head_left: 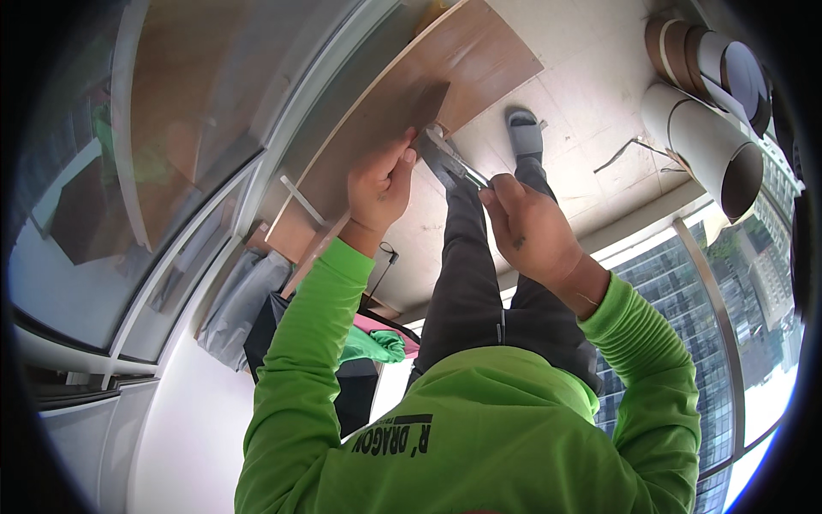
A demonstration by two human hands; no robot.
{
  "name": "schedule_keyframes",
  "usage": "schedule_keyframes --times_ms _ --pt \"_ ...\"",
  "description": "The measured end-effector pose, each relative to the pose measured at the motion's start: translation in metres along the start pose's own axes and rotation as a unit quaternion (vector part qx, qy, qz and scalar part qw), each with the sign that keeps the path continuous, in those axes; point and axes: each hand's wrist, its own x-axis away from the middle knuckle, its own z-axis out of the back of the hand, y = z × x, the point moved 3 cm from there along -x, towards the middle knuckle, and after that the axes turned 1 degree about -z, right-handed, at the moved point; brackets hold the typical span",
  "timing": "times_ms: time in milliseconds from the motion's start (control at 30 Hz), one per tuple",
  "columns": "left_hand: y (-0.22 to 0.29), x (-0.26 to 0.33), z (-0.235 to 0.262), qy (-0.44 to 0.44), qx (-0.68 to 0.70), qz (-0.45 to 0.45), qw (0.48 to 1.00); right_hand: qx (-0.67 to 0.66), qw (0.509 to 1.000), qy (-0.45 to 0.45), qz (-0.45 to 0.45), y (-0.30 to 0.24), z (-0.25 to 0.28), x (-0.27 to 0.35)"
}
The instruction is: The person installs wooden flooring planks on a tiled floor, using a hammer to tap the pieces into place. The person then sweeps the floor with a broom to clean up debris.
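In the head view, we see the person's right hand point(541, 230) with its fingers closed on the near end of a slim silver metal tool point(458, 163), whose exact kind we cannot tell. The tool slants up and left, between the two hands and above the legs, its far end just beside the fingertips of the left hand point(379, 187). Those fingers are drawn narrowly together, thumb near forefinger, but we cannot tell what they hold. Beyond the hands we find a brown wooden board point(492, 64) along the pale tiled floor point(591, 60), and a grey slide sandal point(524, 137) on the right foot. Over to the right we notice a large rolled sheet point(698, 141), well apart from both hands
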Motion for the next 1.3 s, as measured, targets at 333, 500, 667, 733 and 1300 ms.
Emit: schedule_keyframes --times_ms 333,500,667,733,1300 --pt "-0.013 0.003 -0.001 -0.024 -0.013 -0.019 0.999 0.024 1.000 -0.005 0.006 -0.010 0.001 -0.004" --pt "-0.005 0.003 0.001 -0.009 0.009 0.003 1.000 0.046 0.999 0.002 -0.025 0.005 -0.003 -0.006" --pt "-0.017 0.003 -0.002 0.004 0.006 -0.014 1.000 -0.014 1.000 -0.017 0.002 -0.008 0.003 -0.002" --pt "-0.020 0.003 -0.002 0.006 -0.002 -0.033 0.999 -0.029 0.999 -0.016 0.009 -0.012 0.006 0.001" --pt "-0.003 -0.002 -0.001 0.009 -0.008 -0.016 1.000 0.011 1.000 0.002 0.003 0.007 0.008 -0.004"
